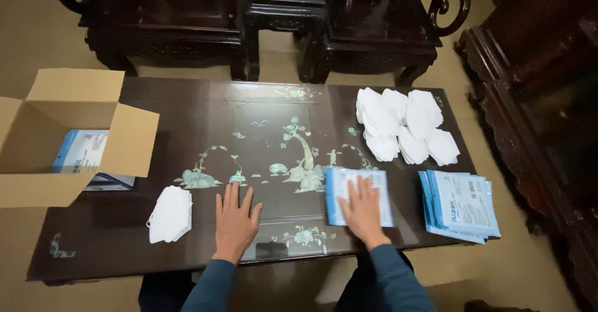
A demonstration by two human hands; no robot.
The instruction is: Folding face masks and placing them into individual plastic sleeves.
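Your left hand (235, 220) lies flat on the dark inlaid table (187, 113), palm down, fingers spread, holding nothing. It rests on bare tabletop just right of a small stack of white face masks (170, 213), close to it but not touching.

Your right hand (362, 209) is also flat and open, palm down, pressing on a blue-and-white mask pouch (359, 195) that lies near the front edge of the table, right of centre. Fingers extended over the pouch, nothing gripped.

Further right, a fanned pile of the same blue-and-white pouches (461, 205) sits at the front right corner, apart from the one under your hand. Behind that, towards the back right of the table, a loose heap of white masks (405, 125) in several overlapping stacks.

On the left, an open cardboard box (68, 134) overhangs the table's left end, flaps up, with a blue-and-white carton (81, 152) inside it.

Beyond the table: two dark carved wooden chairs (374, 32) with a small side table (283, 7) between them. There are a few small items on top, too small to tell. Both your sleeves are dark blue.
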